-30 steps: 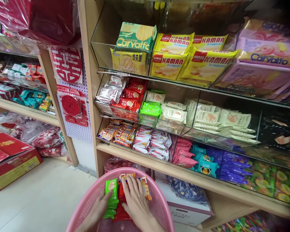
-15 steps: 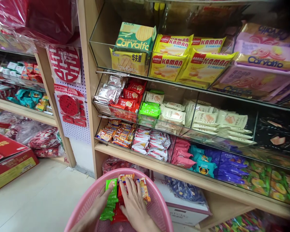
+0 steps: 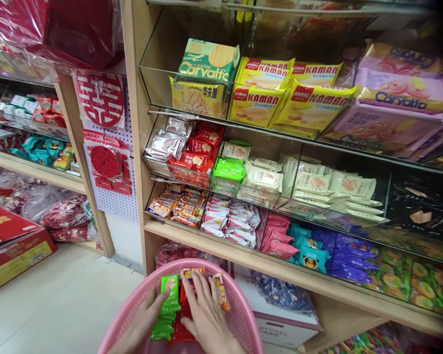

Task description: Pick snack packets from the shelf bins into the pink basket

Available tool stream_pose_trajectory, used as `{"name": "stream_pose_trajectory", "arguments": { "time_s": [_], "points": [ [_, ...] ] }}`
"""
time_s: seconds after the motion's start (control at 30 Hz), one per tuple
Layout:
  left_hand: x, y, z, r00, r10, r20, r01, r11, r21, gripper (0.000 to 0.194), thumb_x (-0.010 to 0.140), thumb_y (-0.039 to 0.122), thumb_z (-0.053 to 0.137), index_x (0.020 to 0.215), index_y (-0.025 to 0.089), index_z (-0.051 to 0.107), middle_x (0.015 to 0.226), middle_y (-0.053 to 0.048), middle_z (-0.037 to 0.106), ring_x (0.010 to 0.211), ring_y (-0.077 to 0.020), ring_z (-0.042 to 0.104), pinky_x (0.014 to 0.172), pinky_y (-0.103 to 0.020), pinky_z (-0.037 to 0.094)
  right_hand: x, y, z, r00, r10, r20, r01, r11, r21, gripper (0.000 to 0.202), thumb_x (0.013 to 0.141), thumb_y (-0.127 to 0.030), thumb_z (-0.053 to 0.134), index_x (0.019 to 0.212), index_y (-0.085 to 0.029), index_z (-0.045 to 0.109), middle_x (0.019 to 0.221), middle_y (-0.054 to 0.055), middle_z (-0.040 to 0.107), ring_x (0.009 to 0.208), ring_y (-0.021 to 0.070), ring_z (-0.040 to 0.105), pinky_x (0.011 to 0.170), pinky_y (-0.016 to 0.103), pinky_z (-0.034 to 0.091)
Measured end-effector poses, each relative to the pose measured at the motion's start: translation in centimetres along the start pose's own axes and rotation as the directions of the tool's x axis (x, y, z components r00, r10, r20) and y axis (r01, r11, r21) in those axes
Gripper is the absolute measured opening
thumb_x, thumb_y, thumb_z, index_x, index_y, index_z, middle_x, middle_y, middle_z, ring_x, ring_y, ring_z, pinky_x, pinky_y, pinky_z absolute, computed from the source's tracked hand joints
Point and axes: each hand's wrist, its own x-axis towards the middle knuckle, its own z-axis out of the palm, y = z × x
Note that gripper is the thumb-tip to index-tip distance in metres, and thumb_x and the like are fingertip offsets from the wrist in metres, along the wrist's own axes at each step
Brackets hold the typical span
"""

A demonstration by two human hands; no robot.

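A pink plastic basket (image 3: 249,314) sits at the bottom centre, with snack packets inside. My left hand (image 3: 142,319) reaches in at the left, its fingers against the green packets (image 3: 170,295). Over the red packets (image 3: 182,329) lies my right hand (image 3: 206,312), fingers spread, its fingertips touching an orange-and-white packet (image 3: 192,273). Another such packet (image 3: 220,292) lies just right of those fingers. Neither hand lifts anything.
Clear-fronted shelf bins (image 3: 221,184) hold red, green, white, teal and purple packets. Yellow wafer packs (image 3: 258,103) stand higher. A white carton (image 3: 280,324) is under the shelf, right of the basket; a red box (image 3: 15,241) rests on the floor at left.
My left hand has shifted slightly down, with its fingers still by the green packets. My right hand stays nearly where it was. The view has moved very slightly.
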Motion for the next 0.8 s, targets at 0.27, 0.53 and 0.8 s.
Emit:
{"name": "stream_pose_trajectory", "arguments": {
  "time_s": [0.27, 0.53, 0.8],
  "points": [
    [-2.0, 1.2, -1.8, 0.998, 0.024, -0.061, -0.026, 0.999, -0.035, 0.078, 0.074, 0.062, 0.052, 0.135, 0.015, 0.041, 0.144, -0.011, 0.042, 0.133, -0.0300, 0.034, 0.109, -0.042, 0.033, 2.0, 0.6, -10.1, 0.974, -0.101, -0.201, 0.075, 0.988, -0.135, 0.056, 0.092, -0.040, 0.040, 0.143, -0.021, 0.025, 0.145, 0.008, 0.037, 0.134, 0.0236, 0.031, 0.111, 0.045, 0.029],
    [-2.2, 3.2, -2.0, 0.889, 0.435, -0.143, -0.429, 0.900, 0.076, 0.051, 0.079, 0.053, 0.054, 0.120, 0.023, 0.055, 0.133, -0.009, 0.053, 0.128, -0.0299, 0.043, 0.106, -0.049, 0.036, 7.2, 5.1, -15.4, 0.886, -0.111, -0.450, -0.021, 0.960, -0.278, 0.043, 0.089, -0.029, 0.048, 0.129, -0.015, 0.044, 0.135, 0.016, 0.045, 0.125, 0.0288, 0.038, 0.103, 0.047, 0.035],
    [0.2, -0.4, -2.1, 0.834, 0.547, -0.070, -0.517, 0.820, 0.248, 0.040, 0.085, 0.043, 0.051, 0.122, 0.027, 0.054, 0.139, -0.009, 0.043, 0.131, -0.0287, 0.038, 0.104, -0.051, 0.038, 9.5, 6.0, -15.9, 0.928, -0.089, -0.361, -0.028, 0.952, -0.306, 0.049, 0.085, -0.029, 0.056, 0.129, -0.012, 0.044, 0.129, 0.016, 0.052, 0.121, 0.0304, 0.040, 0.102, 0.047, 0.033]
  ]
}}
